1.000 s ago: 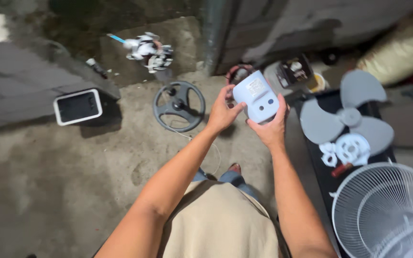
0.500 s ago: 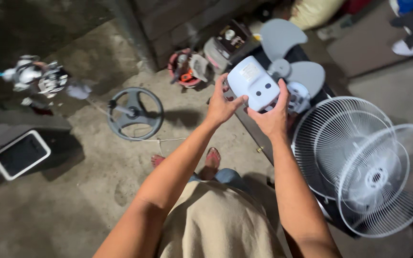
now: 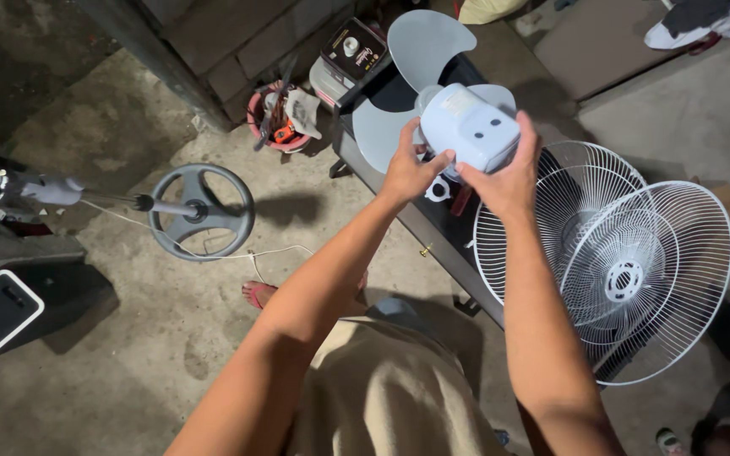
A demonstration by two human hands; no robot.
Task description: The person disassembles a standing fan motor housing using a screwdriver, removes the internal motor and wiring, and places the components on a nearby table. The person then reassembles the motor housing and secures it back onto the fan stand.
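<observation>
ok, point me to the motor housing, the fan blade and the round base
motor housing (image 3: 471, 127), head view, on its pale top face between the hands.
fan blade (image 3: 424, 38), head view, on the upper grey vane.
round base (image 3: 202, 211), head view, on the hub of the dark ring on the floor.

We look down from a single camera on our head, tilted steeply toward the concrete floor (image 3: 128, 355). Our forearms reach up the middle of the picture, close to the lens, while the low black table (image 3: 433, 228) sits farther off. There is no second view.
</observation>
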